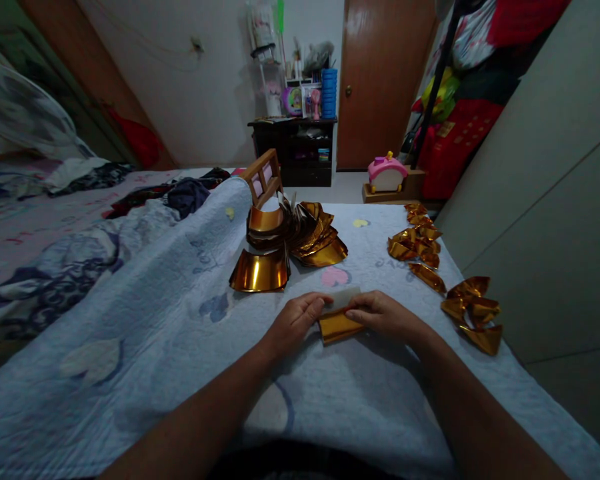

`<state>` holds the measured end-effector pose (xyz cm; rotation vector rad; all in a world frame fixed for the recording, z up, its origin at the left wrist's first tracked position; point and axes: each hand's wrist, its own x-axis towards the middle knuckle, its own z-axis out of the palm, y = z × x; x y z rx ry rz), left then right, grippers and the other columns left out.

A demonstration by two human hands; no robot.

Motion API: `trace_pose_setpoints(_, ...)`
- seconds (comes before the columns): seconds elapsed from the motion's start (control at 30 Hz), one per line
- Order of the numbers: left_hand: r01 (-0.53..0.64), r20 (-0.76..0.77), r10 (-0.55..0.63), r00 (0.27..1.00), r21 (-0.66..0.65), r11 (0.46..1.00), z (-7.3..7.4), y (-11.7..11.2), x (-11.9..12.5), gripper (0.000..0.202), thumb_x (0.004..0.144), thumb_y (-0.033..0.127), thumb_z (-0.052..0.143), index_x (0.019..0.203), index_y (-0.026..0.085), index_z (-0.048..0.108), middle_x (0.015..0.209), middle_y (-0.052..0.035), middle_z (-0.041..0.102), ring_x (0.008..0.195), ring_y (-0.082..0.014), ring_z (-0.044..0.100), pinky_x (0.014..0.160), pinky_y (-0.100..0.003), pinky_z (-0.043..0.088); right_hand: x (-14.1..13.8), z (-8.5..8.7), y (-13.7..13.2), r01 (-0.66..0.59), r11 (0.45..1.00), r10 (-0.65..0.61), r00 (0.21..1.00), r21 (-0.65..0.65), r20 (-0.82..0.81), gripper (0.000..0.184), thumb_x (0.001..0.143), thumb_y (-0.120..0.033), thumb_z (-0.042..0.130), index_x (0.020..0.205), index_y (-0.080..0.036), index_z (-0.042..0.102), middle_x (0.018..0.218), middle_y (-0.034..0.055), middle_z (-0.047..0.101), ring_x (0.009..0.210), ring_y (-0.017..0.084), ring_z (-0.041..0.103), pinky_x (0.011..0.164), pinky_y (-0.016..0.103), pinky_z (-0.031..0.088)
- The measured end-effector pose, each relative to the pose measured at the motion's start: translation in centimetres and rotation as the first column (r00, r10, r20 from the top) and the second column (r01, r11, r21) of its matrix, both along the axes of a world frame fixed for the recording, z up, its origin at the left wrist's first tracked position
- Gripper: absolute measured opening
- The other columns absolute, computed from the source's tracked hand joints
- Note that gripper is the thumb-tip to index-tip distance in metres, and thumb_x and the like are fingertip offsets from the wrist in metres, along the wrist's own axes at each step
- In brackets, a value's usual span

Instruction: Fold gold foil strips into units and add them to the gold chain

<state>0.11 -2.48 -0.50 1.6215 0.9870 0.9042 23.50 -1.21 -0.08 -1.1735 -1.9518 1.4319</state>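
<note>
Between my two hands is a sheet of gold foil paper [341,327], its pale back showing along the far edge and its shiny side facing me. My left hand [297,320] pinches the left end with thumb and fingers. At the right end, my right hand [380,313] grips it with the thumb on top. Beyond my left hand lies a fanned stack of curved gold foil sheets [263,270], with more gold sheets [325,250] spread beside it. Off to the right sit folded gold foil pieces [473,310], and another cluster of folded pieces [415,243] lies farther back.
A light blue quilted cloth [180,373] with heart prints covers the surface. A small wooden frame [265,173] stands behind the stack. A pink toy [387,173] is past the far edge. A white cabinet [545,233] rises on the right; a fan [20,107] stands left.
</note>
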Motion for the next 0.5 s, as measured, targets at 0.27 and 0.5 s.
trace_pose_setpoints(0.27, -0.060, 0.018, 0.061, 0.998, -0.046, 0.997, -1.5, 0.3, 0.6, 0.045, 0.081, 0.021, 0.067, 0.126, 0.020, 0.062, 0.085, -0.0005, 0.066, 0.074, -0.0143, 0.062, 0.070, -0.025, 0.047, -0.6, -0.2, 0.2, 0.083, 0.988, -0.084, 0.996, 0.132, 0.005, 0.017, 0.086, -0.030, 0.060, 0.083, -0.017, 0.072, 0.074, 0.0016, 0.067, 0.067, 0.015, 0.058, 0.062, 0.026, 0.043)
trace_pose_setpoints(0.5, -0.144, 0.098, 0.157, 0.983, -0.127, 0.981, -0.7, 0.6, 0.8, 0.051, 0.077, 0.021, 0.071, 0.127, 0.019, 0.060, 0.063, 0.0085, 0.050, 0.057, -0.0087, 0.048, 0.059, -0.021, 0.037, 0.3, -0.9, 0.9, 0.340, 0.907, -0.344, 0.939, 0.250, -0.028, 0.031, 0.075, -0.035, 0.072, 0.101, -0.020, 0.062, 0.088, 0.0026, 0.062, 0.076, 0.018, 0.057, 0.065, 0.029, 0.047)
